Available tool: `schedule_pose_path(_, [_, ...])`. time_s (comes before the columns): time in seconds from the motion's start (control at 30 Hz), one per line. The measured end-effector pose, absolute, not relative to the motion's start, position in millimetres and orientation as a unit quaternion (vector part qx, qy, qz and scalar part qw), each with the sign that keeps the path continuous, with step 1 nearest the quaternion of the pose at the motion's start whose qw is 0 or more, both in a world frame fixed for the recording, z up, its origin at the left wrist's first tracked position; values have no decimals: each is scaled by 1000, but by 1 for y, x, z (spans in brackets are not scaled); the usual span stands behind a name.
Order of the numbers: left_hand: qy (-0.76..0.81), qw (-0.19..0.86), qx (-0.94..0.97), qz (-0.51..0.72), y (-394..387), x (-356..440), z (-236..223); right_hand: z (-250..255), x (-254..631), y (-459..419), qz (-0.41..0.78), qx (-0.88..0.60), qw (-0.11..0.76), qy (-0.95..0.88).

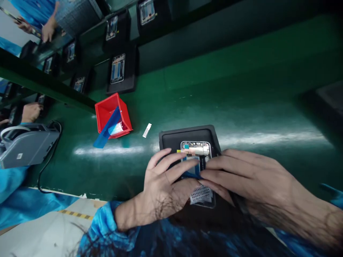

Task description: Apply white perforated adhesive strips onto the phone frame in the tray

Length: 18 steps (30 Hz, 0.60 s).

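On green bench, hands [187, 178] pinching blue film [191, 175] over phone frame [195, 148], red bin [112, 114] nearby

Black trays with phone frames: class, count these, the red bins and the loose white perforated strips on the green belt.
Black trays: about 7; the far ones are dim
Red bins: 1
White strips: 1
Total: about 9
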<state>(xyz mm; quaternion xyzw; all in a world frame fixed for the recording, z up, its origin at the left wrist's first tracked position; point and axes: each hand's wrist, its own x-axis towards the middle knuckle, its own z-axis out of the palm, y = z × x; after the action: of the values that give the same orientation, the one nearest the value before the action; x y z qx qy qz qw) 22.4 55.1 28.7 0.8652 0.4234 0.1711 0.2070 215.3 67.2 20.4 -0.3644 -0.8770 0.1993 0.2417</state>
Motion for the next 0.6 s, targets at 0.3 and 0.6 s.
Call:
schedule_pose_path(0.3, [427, 352, 814, 179, 70, 17, 27, 11, 221, 72, 395, -410, 324, -756])
schedule_pose_path(0.6, [437, 297, 832, 169, 74, 13, 24, -6, 208, 67, 428, -411, 325, -737])
